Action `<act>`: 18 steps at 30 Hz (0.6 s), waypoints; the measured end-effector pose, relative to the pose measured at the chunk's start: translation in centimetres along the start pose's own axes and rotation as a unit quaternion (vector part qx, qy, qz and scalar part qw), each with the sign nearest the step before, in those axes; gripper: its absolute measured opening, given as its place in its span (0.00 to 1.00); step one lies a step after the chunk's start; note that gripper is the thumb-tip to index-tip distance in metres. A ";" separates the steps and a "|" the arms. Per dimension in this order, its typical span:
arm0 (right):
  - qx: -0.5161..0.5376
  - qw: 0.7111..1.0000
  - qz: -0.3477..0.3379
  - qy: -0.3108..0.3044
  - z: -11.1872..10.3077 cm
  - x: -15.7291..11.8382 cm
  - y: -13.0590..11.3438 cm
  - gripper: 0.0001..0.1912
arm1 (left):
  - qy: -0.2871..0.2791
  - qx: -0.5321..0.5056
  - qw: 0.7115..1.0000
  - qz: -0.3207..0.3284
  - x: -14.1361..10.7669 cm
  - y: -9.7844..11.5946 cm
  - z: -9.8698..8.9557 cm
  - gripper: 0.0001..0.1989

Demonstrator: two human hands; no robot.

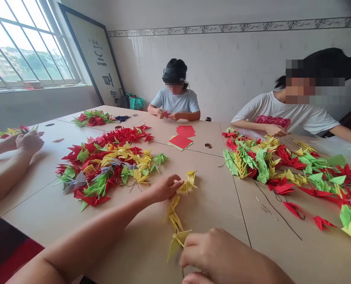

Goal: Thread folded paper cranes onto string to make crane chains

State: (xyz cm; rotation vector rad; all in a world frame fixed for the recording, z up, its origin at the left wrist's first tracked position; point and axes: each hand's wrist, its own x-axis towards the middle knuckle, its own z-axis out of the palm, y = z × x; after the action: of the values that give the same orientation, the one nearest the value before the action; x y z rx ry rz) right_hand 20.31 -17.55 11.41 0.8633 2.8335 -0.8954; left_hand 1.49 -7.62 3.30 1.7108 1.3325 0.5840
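Observation:
A strand of folded yellow paper cranes [174, 215] runs across the tabletop between my two hands. My left hand [165, 187] reaches over its far part, with curled fingers pinching the strand beside the yellow cranes there. Close to me, my right hand [219, 252] is closed at the near end, its fingertips against a single yellow paper crane [177, 243]. A bit of dark cord shows below those fingers. My right hand's own fingers partly hide what they grip.
A heap of red, green and yellow paper cranes [104, 165] lies left; more strands [261, 157] lie right, near a thin metal hook tool [266, 208]. Red paper squares [180, 142] sit farther back. Two people sit across the table [211, 189]; another person's hands [29, 140] work at left.

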 end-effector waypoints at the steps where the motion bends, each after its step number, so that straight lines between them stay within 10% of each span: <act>1: 0.046 0.998 0.022 0.039 -0.6 -0.2 0.6 0.07 | 0.029 0.068 0.997 0.026 0.2 0.0 -0.3 0.23; 8: 0.253 0.877 0.213 0.348 -0.4 2.9 12.4 0.11 | 0.093 0.158 0.982 0.036 5.2 -0.1 0.7 0.23; 12: 0.287 0.841 0.263 0.377 1.7 4.0 17.6 0.14 | 0.090 0.129 0.986 0.055 8.3 -0.2 1.8 0.11; 18: 0.342 0.824 0.247 0.377 1.3 5.6 18.3 0.21 | 0.105 0.010 0.991 0.080 9.5 -0.2 2.6 0.06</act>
State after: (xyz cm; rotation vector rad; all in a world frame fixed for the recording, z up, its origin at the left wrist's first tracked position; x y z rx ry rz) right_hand 25.00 -3.08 -0.28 2.3589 2.4524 -1.8144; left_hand 6.45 0.36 0.43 1.8230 1.3567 0.8647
